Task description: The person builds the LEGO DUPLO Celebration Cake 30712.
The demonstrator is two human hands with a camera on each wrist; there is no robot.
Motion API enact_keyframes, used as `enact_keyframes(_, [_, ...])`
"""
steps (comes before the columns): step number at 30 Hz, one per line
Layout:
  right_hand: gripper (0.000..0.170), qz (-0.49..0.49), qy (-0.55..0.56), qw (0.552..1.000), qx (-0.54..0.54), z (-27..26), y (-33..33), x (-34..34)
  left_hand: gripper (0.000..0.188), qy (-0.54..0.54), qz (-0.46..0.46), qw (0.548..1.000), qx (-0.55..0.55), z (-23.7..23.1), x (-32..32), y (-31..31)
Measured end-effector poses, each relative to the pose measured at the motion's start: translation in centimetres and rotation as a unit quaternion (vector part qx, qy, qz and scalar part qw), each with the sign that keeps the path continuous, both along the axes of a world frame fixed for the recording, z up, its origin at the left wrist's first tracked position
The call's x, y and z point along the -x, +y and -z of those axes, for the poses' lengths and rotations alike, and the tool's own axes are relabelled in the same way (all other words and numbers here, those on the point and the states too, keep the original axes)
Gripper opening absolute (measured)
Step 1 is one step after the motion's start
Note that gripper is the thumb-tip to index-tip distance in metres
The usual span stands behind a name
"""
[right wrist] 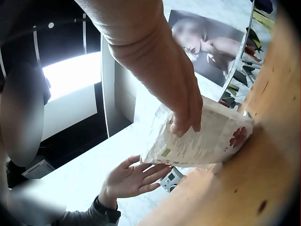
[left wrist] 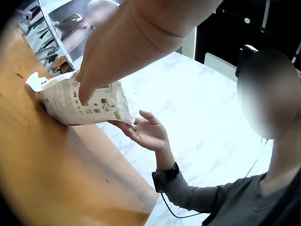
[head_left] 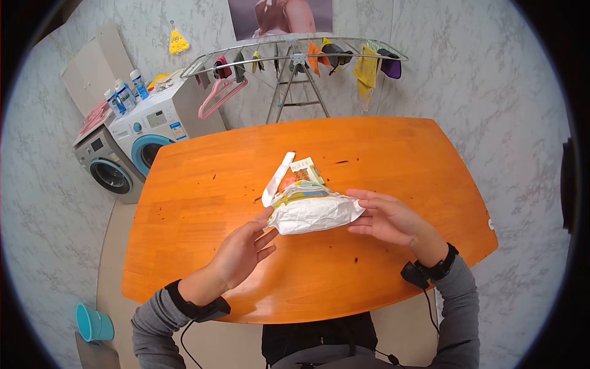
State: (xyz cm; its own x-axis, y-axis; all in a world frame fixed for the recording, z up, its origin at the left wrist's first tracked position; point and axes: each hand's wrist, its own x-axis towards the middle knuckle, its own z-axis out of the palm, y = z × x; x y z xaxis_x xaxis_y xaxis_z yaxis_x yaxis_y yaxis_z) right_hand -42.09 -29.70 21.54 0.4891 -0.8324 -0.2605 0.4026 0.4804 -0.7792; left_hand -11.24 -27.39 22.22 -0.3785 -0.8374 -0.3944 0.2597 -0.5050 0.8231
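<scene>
A crinkled white packet (head_left: 316,215) with printed text and a green and yellow panel stands low at the table's middle, between both hands. At its left end, my left hand (head_left: 238,253) touches the side with fairly straight fingers spread. The right hand (head_left: 393,220) touches the opposite end, its fingers also extended. Small print and symbols cover the packet's side (left wrist: 96,106) in the left wrist view, and a dark red flower mark shows on the packet (right wrist: 207,141) in the right wrist view. Behind it lie a white strip (head_left: 278,178) and a small patterned card (head_left: 305,171).
The orange wooden table (head_left: 203,190) has scattered dark marks. Beyond it stands a metal drying rack (head_left: 298,58) hung with small cloths and a pink hanger (head_left: 222,97). Two washing machines (head_left: 150,132) with bottles on top are at left. A blue bucket (head_left: 94,323) sits on the floor.
</scene>
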Motion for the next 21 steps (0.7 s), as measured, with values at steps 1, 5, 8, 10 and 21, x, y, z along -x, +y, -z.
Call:
enact_keyframes(1, [0.051, 0.0, 0.0, 1.0, -0.002, -0.2, 0.3, 0.2, 0.055, -0.001, 0.006, 1.0, 0.0, -0.1, 0.1, 0.3])
enact_keyframes(5, [0.05, -0.021, 0.006, 1.0, 0.006, -1.2, 2.4, 0.7, 0.056, 0.006, 0.016, 1.0, -0.001, -0.8, 0.2, 1.7])
enact_keyframes(8, [0.051, -0.026, 0.007, 1.0, 0.002, -1.6, 4.1, 1.1, 0.056, 0.01, 0.033, 0.999, 0.002, -1.0, 0.3, 3.1])
enact_keyframes(10, [0.053, -0.032, 0.023, 0.999, 0.008, -2.2, 5.5, 1.0, 0.057, 0.012, 0.032, 0.999, 0.003, -1.3, 0.7, 4.4])
enact_keyframes(21, [0.059, -0.023, 0.079, 0.992, 0.095, 1.3, 15.5, 1.0, 0.057, 0.035, 0.041, 0.991, 0.123, 1.2, -1.0, 12.0])
